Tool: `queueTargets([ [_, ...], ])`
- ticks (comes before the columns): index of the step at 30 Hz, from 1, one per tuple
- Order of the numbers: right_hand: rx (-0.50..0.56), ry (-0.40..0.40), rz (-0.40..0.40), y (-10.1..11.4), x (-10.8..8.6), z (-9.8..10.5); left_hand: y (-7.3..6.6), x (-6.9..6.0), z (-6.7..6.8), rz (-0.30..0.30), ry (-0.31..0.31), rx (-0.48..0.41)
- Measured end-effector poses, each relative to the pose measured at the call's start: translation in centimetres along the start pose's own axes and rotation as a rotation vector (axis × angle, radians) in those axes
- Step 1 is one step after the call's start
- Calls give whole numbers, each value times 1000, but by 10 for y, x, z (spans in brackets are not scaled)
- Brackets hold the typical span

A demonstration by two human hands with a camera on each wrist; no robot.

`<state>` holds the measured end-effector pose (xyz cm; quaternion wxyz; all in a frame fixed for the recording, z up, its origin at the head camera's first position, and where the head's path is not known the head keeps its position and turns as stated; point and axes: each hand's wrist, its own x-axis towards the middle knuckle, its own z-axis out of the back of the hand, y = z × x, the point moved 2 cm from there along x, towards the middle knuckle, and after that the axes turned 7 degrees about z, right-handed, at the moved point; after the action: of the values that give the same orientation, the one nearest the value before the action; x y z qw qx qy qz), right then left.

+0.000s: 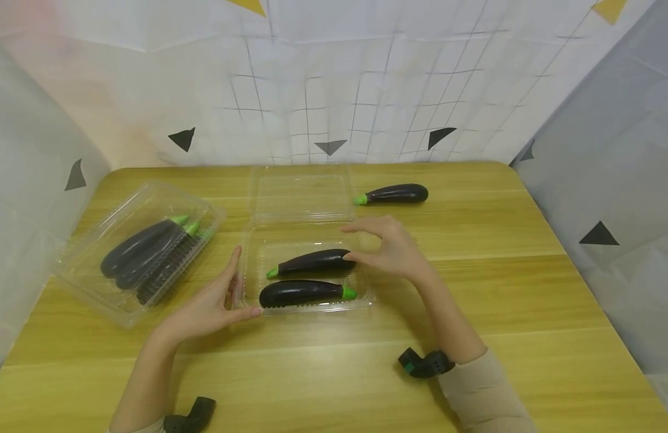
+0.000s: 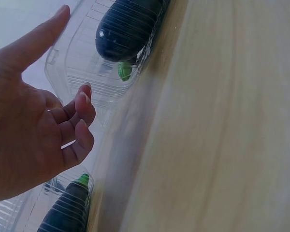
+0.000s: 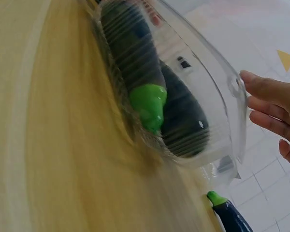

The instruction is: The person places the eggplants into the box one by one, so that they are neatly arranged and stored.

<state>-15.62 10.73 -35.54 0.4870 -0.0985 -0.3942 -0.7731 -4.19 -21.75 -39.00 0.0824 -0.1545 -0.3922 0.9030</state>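
Inside the colourless open container [image 1: 318, 309], eggplants [image 1: 301, 292] are purple-black with green stems [image 1: 348, 293]; beneath it, the table [image 1: 323, 373] shows yellow wood grain.

In the right wrist view, the lower edge cuts off the lone eggplant [image 3: 230, 216].

On the bench [image 1: 529, 294], your left hand [image 1: 212, 307] and right hand [image 1: 390, 246] flank an open clear box [image 1: 334, 309] holding two eggplants [image 1: 301, 293]; a second box [image 1: 87, 285] sits left, a lone eggplant [image 1: 397, 193] lies behind.
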Motion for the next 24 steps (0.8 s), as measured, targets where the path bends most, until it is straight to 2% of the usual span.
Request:
queueTargets([
  [6, -6, -21, -5, -4, -4, 9, 0, 0, 0, -3, 4, -3],
  [12, 44, -30, -20, -15, -10, 19, -1, 0, 1, -7, 0, 0],
  [24, 8, -60, -185, -29, -24, 41, -1, 0, 0, -2, -4, -3],
])
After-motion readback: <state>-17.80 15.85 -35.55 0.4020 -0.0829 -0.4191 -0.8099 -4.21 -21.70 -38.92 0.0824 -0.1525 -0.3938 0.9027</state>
